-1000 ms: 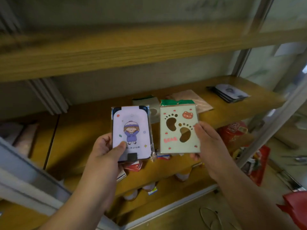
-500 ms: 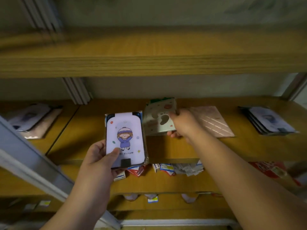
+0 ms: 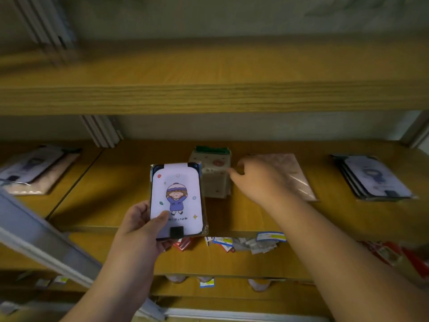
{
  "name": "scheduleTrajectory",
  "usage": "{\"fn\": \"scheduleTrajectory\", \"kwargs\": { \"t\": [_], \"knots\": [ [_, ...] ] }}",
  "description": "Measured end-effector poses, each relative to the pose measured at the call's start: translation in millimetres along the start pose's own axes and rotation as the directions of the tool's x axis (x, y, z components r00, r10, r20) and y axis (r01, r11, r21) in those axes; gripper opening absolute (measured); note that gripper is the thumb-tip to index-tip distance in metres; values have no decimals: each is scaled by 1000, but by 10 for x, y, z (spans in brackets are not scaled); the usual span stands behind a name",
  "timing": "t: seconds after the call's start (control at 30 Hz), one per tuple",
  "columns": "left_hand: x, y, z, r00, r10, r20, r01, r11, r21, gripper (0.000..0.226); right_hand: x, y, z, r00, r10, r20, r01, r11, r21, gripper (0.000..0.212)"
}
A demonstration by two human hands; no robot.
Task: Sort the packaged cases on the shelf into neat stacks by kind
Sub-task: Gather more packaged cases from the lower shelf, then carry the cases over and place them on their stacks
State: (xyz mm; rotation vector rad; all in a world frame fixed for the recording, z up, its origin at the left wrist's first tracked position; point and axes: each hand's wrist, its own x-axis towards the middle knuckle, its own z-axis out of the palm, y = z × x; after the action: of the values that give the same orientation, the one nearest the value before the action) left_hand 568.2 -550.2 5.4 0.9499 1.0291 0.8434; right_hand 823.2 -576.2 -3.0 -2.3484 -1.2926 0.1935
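My left hand (image 3: 141, 226) grips a packaged lavender case (image 3: 177, 198) printed with a cartoon girl, held upright in front of the middle shelf (image 3: 111, 189). Behind it on the shelf lies a small stack of cream bear-print cases (image 3: 214, 173) with green header cards. My right hand (image 3: 260, 180) hovers just right of that stack, fingers relaxed and empty, partly over a pink striped packaged case (image 3: 294, 175). A stack of lavender cases (image 3: 376, 177) lies at the shelf's right end.
At the far left of the shelf lie more packaged cases (image 3: 37, 168), lavender on pink. An upper shelf board (image 3: 209, 89) hangs close above. The lower shelf holds small boxes and packets (image 3: 243, 242). A grey metal rail (image 3: 39, 240) slants across the lower left.
My right hand carried the bear-print case to the shelf, set it on the cream stack and let go. My left hand kept holding the lavender case. The view swung left.
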Motion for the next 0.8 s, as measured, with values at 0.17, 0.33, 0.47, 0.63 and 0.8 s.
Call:
{"fn": "scheduleTrajectory", "kwargs": {
  "t": [0.17, 0.33, 0.47, 0.63, 0.8],
  "knots": [
    [11, -74, 321, 997, -42, 65, 42, 999, -1, 27, -454, 419, -270, 977, -50, -207, 79, 988, 135, 15],
    [-44, -186, 861, 973, -82, 214, 94, 994, -47, 31, -1023, 946, -546, 958, 10, -287, -2, 1000, 28, 27],
    [-165, -344, 1397, 920, -129, 369, 118, 992, 52, 27, -1380, 1364, -757, 965, 96, -245, -117, 991, -71, 35],
    [-318, -488, 2225, 850, -220, 479, 172, 975, 143, 27, -1741, 1761, -1012, 945, 178, -276, -221, 966, -133, 39],
    [-354, -669, 3112, 809, -251, 531, 132, 959, 252, 23, -2050, 2030, -1194, 925, 240, -294, -284, 951, -118, 42]
  ]
}}
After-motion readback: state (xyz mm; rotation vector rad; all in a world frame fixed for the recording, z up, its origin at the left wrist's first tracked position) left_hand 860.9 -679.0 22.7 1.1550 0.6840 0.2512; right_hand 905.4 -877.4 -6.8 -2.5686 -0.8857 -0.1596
